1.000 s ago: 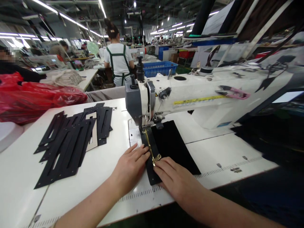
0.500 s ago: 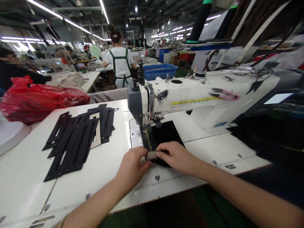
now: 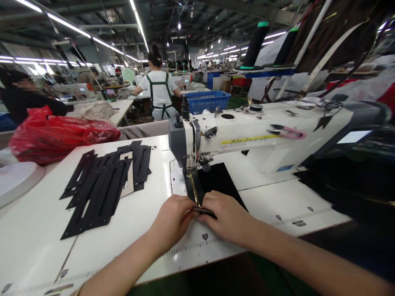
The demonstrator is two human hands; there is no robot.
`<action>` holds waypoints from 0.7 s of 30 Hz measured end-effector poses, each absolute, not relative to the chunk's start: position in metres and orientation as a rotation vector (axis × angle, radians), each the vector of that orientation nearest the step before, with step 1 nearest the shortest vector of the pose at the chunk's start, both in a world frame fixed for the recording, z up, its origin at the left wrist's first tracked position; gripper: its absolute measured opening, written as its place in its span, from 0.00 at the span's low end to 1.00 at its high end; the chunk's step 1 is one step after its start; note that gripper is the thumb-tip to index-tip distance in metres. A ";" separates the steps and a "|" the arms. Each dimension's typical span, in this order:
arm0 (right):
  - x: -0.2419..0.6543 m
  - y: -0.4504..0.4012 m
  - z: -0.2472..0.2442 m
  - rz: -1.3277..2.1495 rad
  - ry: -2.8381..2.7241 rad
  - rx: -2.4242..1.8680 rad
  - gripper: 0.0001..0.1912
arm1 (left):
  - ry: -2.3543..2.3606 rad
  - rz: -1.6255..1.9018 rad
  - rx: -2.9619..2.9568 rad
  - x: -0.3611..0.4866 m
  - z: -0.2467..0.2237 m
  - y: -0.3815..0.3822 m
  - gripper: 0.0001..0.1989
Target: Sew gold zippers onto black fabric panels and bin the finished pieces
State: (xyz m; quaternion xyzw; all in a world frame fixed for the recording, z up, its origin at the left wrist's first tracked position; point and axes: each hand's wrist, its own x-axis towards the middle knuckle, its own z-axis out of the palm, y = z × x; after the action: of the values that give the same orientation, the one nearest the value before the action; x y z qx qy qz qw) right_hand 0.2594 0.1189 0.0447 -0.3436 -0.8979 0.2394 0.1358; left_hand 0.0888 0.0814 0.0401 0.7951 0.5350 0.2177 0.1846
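A black fabric piece (image 3: 217, 181) lies on the white table under the needle area of a sewing machine (image 3: 247, 131). A gold zipper (image 3: 194, 189) runs along its left part, from the presser foot down to the fingers. My left hand (image 3: 174, 216) pinches the near edge of the piece at the zipper's lower end. Close beside it, my right hand (image 3: 224, 216) grips the same edge, thumb below and fingers on top. The edge between both hands is folded up, and the fingertips partly hide it.
Black slotted pieces (image 3: 101, 181) lie piled on the left. Behind them is a red plastic bag (image 3: 61, 133). Pink-handled snips (image 3: 286, 131) rest on the machine. A person (image 3: 160, 86) works near a blue basket (image 3: 206, 102).
Both hands have turned the near edge, so its pale underside no longer faces up. More of the zipper shows above the fingers. The camera view has shifted slightly.
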 end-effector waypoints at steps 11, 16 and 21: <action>0.259 0.099 -0.006 -0.094 -2.504 -0.492 0.15 | 1.567 0.694 2.610 0.079 0.018 0.087 0.14; 0.257 0.098 -0.006 -0.101 -2.391 -0.515 0.19 | 1.628 0.543 2.886 0.086 0.006 0.099 0.13; 0.254 0.094 -0.022 -0.233 -2.308 -0.629 0.17 | 1.621 0.566 2.969 0.085 0.006 0.100 0.15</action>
State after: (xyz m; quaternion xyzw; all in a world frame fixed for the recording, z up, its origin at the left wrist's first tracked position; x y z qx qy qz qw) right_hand 0.2543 0.0944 -0.0216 -0.2442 -0.8957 -0.0905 0.3605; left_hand 0.0855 0.0999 0.0063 0.8568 0.4676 0.1632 -0.1435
